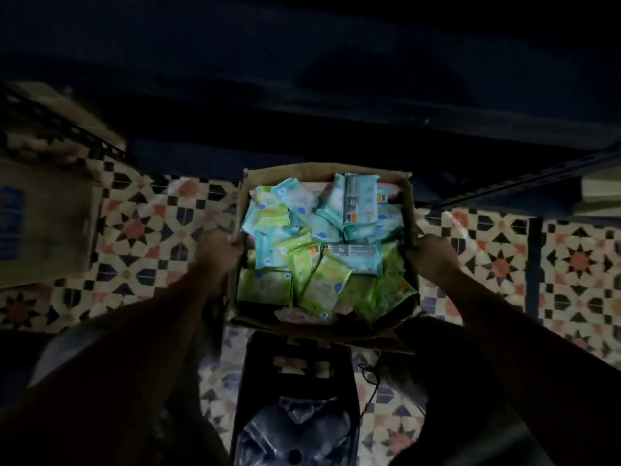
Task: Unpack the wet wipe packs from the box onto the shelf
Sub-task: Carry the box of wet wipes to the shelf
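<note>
Box [324, 331]: open cardboard, held over the tiled floor [161, 230].
Contents: blue and green packs [316, 243], heaped loosely.
Left hand [218, 252]: grips the box's left wall.
Right hand [433, 255]: grips the right wall.

Box [411, 210]: brown cardboard, walls dull in low light. Wet wipe packs [316, 243] inside: two colour groups, pale blue-turquoise toward the far side, lime green toward the near side; several carry a small dark-blue round mark, a few a small orange patch (print too blurred to read). Floor [161, 230]: cream tiles with a repeating geometric star pattern in black, salmon-pink and blue-grey. Second carton [43, 223] at left: tan with a blue printed block. Crate [295, 375] below the box: black. Shelf [302, 129]: dark navy.
</note>
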